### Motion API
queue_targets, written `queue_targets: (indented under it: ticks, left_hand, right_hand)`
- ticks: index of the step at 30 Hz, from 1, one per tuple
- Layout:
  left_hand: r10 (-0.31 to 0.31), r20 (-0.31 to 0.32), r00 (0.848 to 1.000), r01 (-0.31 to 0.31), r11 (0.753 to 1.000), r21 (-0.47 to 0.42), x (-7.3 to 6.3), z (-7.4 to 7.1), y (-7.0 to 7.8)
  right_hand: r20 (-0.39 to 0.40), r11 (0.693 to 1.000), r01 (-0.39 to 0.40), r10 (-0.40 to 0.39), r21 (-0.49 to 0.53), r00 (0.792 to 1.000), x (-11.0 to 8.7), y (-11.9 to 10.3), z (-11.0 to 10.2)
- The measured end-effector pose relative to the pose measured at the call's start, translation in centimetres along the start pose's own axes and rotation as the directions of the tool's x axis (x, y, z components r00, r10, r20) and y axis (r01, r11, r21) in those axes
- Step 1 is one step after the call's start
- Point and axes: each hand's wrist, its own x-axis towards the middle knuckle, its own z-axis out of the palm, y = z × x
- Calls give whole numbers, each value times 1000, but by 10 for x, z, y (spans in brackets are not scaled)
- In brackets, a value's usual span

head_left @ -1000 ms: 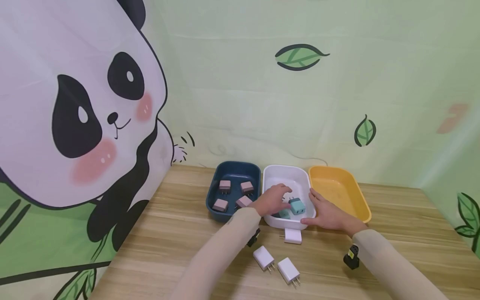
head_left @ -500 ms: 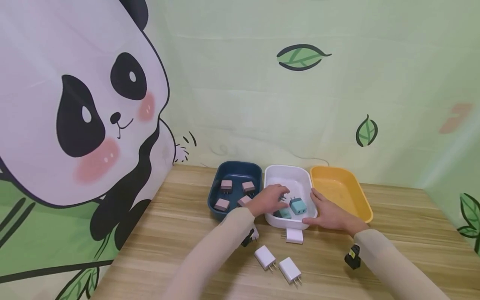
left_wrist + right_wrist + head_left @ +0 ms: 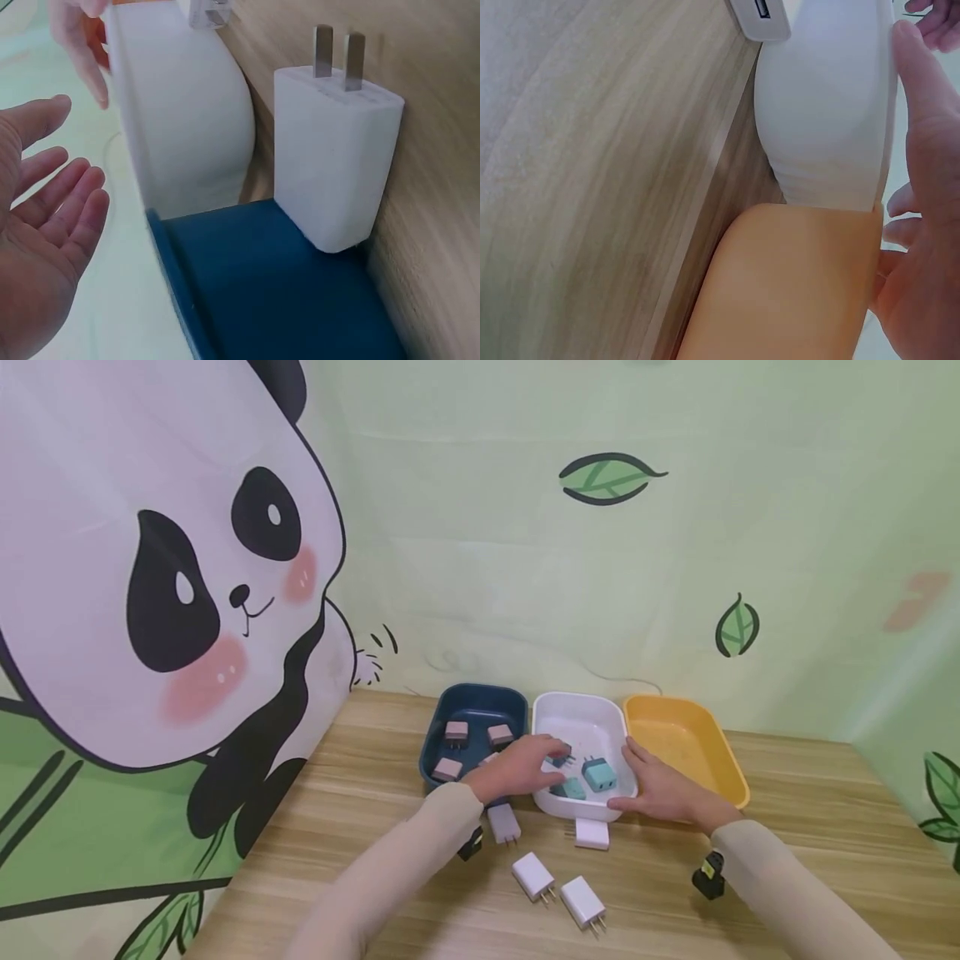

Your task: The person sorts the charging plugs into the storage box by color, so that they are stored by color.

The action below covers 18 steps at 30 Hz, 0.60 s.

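Observation:
My left hand [image 3: 516, 767] hovers over the gap between the navy tray [image 3: 480, 691] and the white tray [image 3: 581, 700], fingers loosely bent, nothing visible in its grasp. In the left wrist view its palm and fingers [image 3: 77, 201] show bare. Teal plug chargers [image 3: 598, 774] lie in the white tray, one close to the left fingertips. My right hand [image 3: 670, 783] rests at the white tray's front right corner, thumb by the front rim and forefinger along the side rim. In the right wrist view, the thumb [image 3: 922, 75] lies along the white rim; other fingers are partly hidden behind the rims.
Pink chargers [image 3: 447, 768] sit in the navy tray. At the right stands a yellow tray [image 3: 731, 764]. White chargers [image 3: 533, 877] lie on the wooden table [image 3: 420, 910] in front of the trays, one [image 3: 592, 833] close against the white tray's front. Behind rises a printed backdrop.
My left hand has drawn back to the left, showing more of the teal charger by its fingertips and a white charger below. My right hand keeps its place at the white tray.

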Motion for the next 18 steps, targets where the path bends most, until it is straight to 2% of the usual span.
queue_targets:
  ticks: [8,12,18]
  left_hand:
    - [23,-22,999,-24,999,-28,-28,-10,2]
    - [69,-25,997,-70,997,-36,-47,-14,-2]
    - [70,8,998,-70,997,13,-69,-9,-8]
  right_hand:
    - [-81,1000,31,-30,4,996,-13,1,-7]
    - [-134,1000,24,-25,-8,991,-26,11,-12]
    - [-175,999,-32,33,7,984,-45,32,-17]
